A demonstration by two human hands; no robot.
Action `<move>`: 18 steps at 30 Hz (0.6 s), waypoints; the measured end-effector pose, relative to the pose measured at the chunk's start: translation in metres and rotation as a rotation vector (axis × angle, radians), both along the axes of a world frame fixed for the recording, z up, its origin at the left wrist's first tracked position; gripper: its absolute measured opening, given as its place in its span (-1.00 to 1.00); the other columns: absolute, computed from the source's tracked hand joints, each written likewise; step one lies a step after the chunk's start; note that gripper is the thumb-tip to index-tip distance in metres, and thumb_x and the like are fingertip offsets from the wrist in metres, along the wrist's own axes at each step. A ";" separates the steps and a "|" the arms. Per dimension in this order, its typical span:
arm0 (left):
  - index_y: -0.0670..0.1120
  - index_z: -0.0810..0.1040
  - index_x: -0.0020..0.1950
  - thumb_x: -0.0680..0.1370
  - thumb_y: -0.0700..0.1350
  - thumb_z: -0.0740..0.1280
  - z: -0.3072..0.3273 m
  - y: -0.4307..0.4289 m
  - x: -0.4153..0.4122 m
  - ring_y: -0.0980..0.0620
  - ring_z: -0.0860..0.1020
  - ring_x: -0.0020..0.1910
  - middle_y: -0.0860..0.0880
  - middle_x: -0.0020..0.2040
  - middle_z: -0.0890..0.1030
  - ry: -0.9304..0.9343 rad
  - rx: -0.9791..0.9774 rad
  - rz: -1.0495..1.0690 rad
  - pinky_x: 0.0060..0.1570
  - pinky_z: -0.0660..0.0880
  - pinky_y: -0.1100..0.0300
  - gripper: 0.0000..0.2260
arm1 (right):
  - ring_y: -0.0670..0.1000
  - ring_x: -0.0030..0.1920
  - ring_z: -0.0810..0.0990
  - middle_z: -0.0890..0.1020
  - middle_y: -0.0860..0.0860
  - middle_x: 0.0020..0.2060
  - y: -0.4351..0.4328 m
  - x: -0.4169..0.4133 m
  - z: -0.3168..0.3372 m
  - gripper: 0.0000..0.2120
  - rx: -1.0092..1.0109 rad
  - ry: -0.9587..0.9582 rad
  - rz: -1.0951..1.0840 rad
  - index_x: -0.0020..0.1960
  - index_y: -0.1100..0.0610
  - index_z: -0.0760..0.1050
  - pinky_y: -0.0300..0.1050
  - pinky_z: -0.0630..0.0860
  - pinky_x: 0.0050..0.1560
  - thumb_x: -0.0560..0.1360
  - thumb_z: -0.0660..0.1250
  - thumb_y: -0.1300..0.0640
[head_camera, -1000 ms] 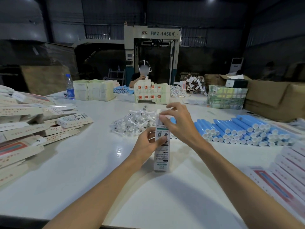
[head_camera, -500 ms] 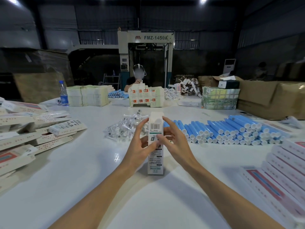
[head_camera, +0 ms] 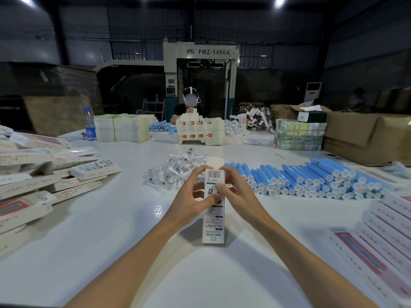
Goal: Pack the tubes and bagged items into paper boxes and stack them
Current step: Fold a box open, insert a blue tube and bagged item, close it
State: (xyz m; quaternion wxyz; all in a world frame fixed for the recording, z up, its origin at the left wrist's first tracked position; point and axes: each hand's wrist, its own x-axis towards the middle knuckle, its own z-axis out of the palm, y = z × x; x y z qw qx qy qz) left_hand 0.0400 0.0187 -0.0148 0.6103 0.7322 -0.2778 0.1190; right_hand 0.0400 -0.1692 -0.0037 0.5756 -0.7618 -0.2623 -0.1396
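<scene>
The left hand (head_camera: 189, 196) and right hand (head_camera: 235, 192) grip the upright paper box (head_camera: 213, 221) between curled fingers; its top flap looks unclosed. Beyond the fingertips, many blue tubes (head_camera: 311, 178) and bagged items (head_camera: 173, 172) await packing. Much likely remains.

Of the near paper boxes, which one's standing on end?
The white box gripped by the left hand and right hand, mid-table. Boxes in the left pile and right pile lie flat.
</scene>
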 end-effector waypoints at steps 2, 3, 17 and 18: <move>0.19 0.36 0.52 0.54 -0.04 0.57 0.000 0.000 -0.001 -0.08 0.70 0.19 -0.03 0.18 0.73 0.015 -0.009 -0.015 0.20 0.66 0.00 -0.38 | -0.10 0.13 0.66 0.68 -0.15 0.06 0.002 -0.002 0.006 -0.85 0.045 -0.006 -0.011 0.23 -0.11 0.53 -0.25 0.60 0.05 0.70 0.28 -0.09; 0.19 0.37 0.50 0.53 -0.06 0.58 0.001 -0.001 -0.001 -0.08 0.70 0.19 -0.04 0.18 0.73 0.023 -0.014 -0.026 0.20 0.66 0.01 -0.37 | -0.10 0.07 0.67 0.69 -0.10 0.01 0.002 -0.002 0.010 -0.84 0.090 -0.023 -0.043 0.16 -0.06 0.57 -0.25 0.59 0.03 0.71 0.25 -0.07; 0.27 0.41 0.47 0.55 -0.12 0.58 0.002 0.002 -0.002 0.00 0.71 0.19 0.05 0.21 0.72 0.073 0.016 -0.070 0.06 0.68 0.12 -0.39 | 0.09 -0.27 0.71 0.73 0.16 -0.25 -0.014 0.009 0.035 -0.97 0.008 -0.136 -0.086 0.09 0.18 0.45 -0.09 0.60 -0.29 0.70 0.30 0.23; 0.24 0.40 0.49 0.55 -0.10 0.58 0.001 0.002 -0.002 0.00 0.71 0.19 0.04 0.21 0.73 0.071 0.026 -0.071 0.07 0.69 0.09 -0.39 | 0.05 -0.28 0.70 0.72 0.14 -0.25 -0.015 0.009 0.031 -0.98 -0.004 -0.160 -0.111 0.08 0.16 0.47 -0.14 0.59 -0.29 0.69 0.30 0.24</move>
